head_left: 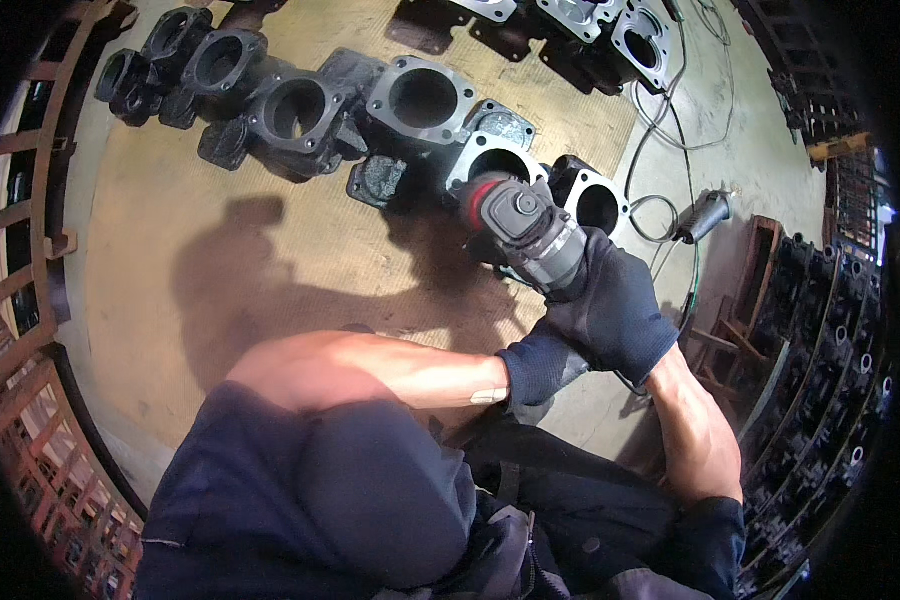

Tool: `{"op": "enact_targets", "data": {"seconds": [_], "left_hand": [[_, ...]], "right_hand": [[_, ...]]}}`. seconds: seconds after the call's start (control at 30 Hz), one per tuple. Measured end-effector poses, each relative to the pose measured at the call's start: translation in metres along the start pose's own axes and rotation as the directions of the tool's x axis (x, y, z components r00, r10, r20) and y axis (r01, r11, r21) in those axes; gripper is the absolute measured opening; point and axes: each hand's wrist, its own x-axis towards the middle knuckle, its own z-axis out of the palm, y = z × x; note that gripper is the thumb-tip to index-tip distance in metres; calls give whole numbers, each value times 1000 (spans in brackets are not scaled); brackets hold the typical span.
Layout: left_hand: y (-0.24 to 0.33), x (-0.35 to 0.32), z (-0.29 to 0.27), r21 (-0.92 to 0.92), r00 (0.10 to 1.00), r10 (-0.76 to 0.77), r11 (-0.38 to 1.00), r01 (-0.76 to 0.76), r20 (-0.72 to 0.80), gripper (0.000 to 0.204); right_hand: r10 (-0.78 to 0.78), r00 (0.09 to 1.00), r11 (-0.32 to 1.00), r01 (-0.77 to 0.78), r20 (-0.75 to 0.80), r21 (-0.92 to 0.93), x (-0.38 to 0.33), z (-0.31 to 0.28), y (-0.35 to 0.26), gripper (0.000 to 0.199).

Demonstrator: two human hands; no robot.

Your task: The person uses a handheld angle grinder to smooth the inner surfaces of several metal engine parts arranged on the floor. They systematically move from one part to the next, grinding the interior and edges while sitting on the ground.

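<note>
Both hands gloved in dark knit. Our right hand (610, 305) is wrapped tight around the rear body of an angle grinder (525, 228). Our left hand (538, 362) sits just under and behind it, at 7 o'clock from the right hand, closed against the same tool; we cannot tell exactly how its fingers lie, since the right glove covers them.

The angle grinder is grey and black with a red front housing. It sits a little right of centre and points toward 10 o'clock. Its head is down on a dark cast metal housing (497, 160) with a round bore and a square flange.

That housing is 1 of a row of like castings (300, 110) running from 10 o'clock toward the centre, lying on a tan board surface (170, 300). Another bored casting (595, 205) lies just beside the grinder at 2 o'clock from it. More castings (610, 25) lie at 12 o'clock.

A second power tool (705, 215) rests on the concrete floor (760, 150) at 3 o'clock from the grinder, with cables (670, 120) looping near it. Stacked dark castings (830, 340) fill the rim at 4 o'clock. Rusty metal racks (30, 250) curve along the rim at 9 o'clock.
</note>
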Motion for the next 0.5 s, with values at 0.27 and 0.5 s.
{"op": "enact_targets", "data": {"seconds": [0.27, 0.5], "left_hand": [[28, 7, 17, -195, 992, -125, 972, 128, 28, 43], [-1, 18, -11, -728, 986, -168, 676, 112, -5, 34]], "right_hand": [[35, 999, 997, -36, -16, -66, -16, -14, 9, 56], [-61, 998, 996, 60, -23, -71, 21, -9, -20, 48]]}}
